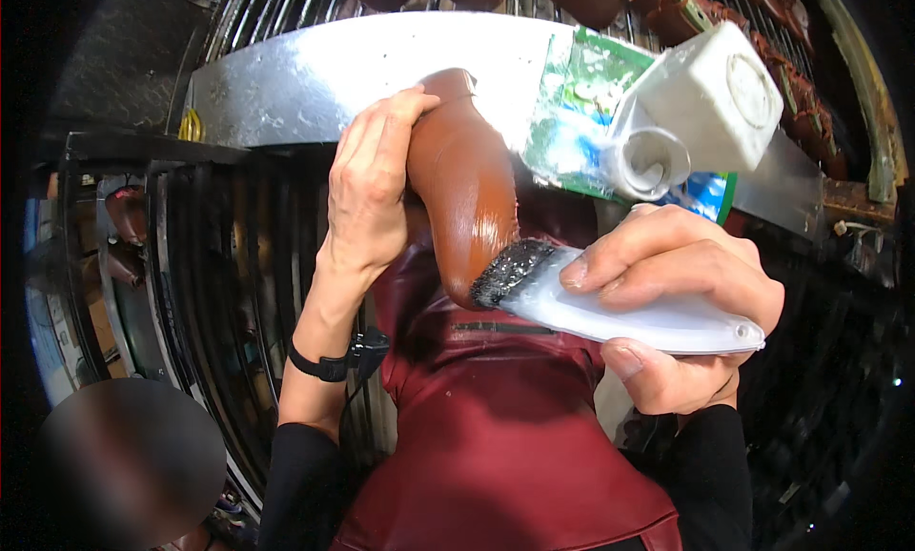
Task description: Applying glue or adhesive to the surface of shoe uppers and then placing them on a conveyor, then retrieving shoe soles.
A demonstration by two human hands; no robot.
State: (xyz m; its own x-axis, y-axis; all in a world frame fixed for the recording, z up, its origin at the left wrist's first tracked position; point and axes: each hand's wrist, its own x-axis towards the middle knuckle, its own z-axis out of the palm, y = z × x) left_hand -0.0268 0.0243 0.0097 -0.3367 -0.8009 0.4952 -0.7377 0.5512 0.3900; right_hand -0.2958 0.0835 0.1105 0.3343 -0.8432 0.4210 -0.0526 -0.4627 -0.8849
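My left hand (367,174) is closed around the left side of a brown leather shoe upper (464,184), which looks stretched over a last. Its rounded toe points down toward me, and the leather there is shiny. From the right, my right hand (691,294) grips the whitish translucent handle of a brush (629,315), thumb below and fingers above. The brush's dark, wet-looking bristles touch the right edge of the toe. White specks cling to the bristles. What lies under the shoe upper is hidden from view.
A shiny metal ledge (276,98) runs across behind the shoe upper. At its right, a white-smeared green plastic sheet (562,136) lies by a white plastic container (720,93). Barred racks hold more brown shoes (586,0) beyond. A black frame (157,151) stands left; a burgundy apron (496,456) covers my front.
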